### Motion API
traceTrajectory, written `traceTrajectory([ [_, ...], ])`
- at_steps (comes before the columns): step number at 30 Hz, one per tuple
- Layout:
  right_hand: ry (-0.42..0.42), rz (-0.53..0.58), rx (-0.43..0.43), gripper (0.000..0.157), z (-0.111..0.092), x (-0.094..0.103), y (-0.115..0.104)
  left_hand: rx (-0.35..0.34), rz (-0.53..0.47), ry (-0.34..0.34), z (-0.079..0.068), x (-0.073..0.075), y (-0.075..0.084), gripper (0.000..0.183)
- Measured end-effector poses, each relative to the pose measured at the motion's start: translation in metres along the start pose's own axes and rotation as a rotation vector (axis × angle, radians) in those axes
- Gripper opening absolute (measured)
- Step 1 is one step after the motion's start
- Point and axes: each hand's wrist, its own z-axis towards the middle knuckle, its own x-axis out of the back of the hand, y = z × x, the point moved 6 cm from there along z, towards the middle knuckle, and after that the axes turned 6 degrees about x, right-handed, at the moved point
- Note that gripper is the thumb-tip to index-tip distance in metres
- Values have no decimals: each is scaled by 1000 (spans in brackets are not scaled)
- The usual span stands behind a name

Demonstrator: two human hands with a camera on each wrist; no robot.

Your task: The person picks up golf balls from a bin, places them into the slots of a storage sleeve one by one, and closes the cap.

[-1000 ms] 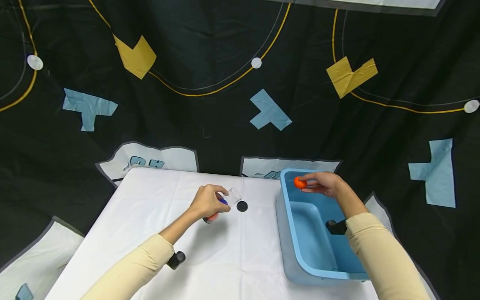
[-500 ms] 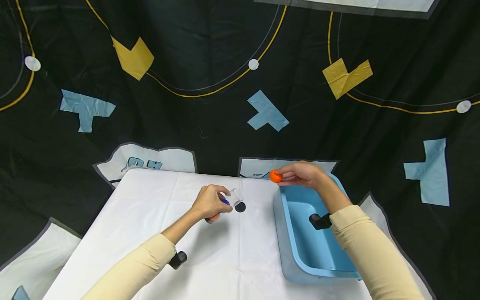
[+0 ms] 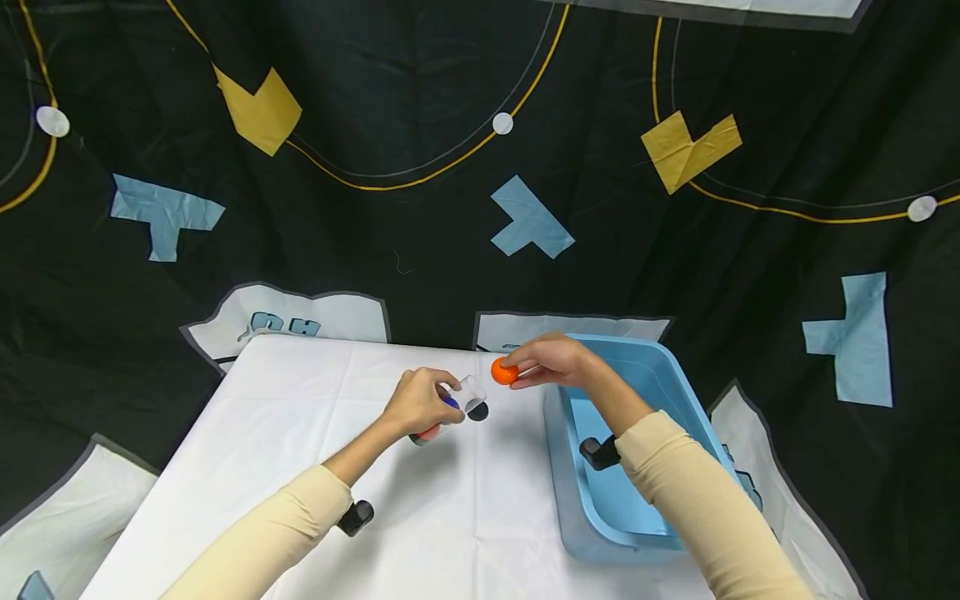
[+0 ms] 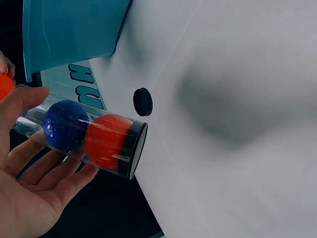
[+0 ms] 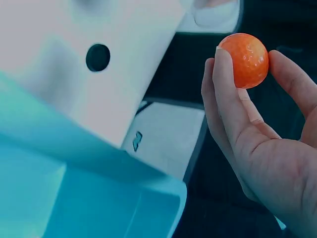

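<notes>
My left hand [image 3: 418,398] grips a clear plastic tube [image 4: 79,130] tilted over the table, its open end toward the right hand. Inside the tube sit a blue ball [image 4: 66,125] and a red ball [image 4: 107,141], the red one against the black cap [image 4: 132,150] at the tube's lower end. Between fingertips and thumb, my right hand [image 3: 550,360] pinches an orange ball [image 5: 244,60], just to the right of the tube's mouth. A loose black cap [image 3: 477,412] lies on the table below the tube mouth.
A light blue bin [image 3: 564,467] stands on the right of the white-covered table [image 3: 315,392], under my right forearm. Behind the table hangs a black cloth [image 3: 420,267] with taped shapes.
My right hand has carried the orange ball left, from over the bin to near the tube's mouth. The left hand holds the tube in nearly the same place.
</notes>
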Motion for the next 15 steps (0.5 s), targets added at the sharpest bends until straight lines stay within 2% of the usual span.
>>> traceTrajectory([
  [6,-39,0,-9,33,7,-21,5,9,3,-3,-1,0,-1,35],
  [15,-74,0,-7,31,12,-35,11,-14,1,-2,-1,1,1,37],
])
